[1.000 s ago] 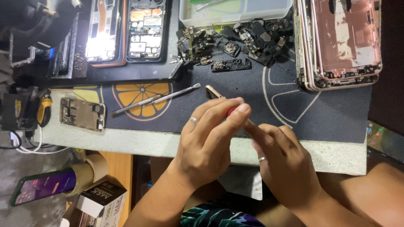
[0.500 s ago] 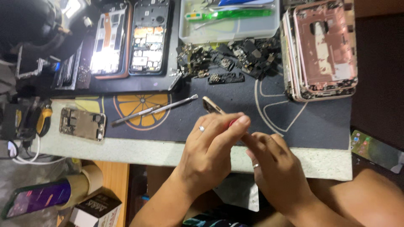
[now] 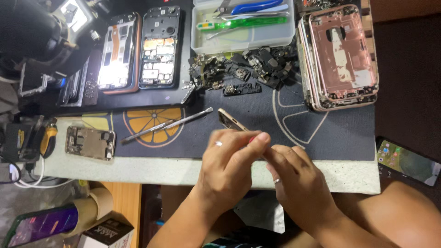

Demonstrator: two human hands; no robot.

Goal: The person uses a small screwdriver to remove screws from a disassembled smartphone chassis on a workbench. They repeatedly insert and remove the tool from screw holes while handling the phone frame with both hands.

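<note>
Both hands, left (image 3: pixel 229 158) and right (image 3: pixel 294 177), pinch a gold phone frame (image 3: pixel 232 121) by its edges; judged light, thin, rigid, easily bent.

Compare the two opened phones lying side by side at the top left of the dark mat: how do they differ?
The left opened phone sits under a bright lamp glare with a reddish-brown rim; the right opened phone is unlit, with a dark rim. The left one tilts slightly; the right one lies straighter. Both lie flat with their insides exposed, far from the left hand and right hand.

Gold phone frame (image 3: pixel 232 121), tilted, hand-held
</note>
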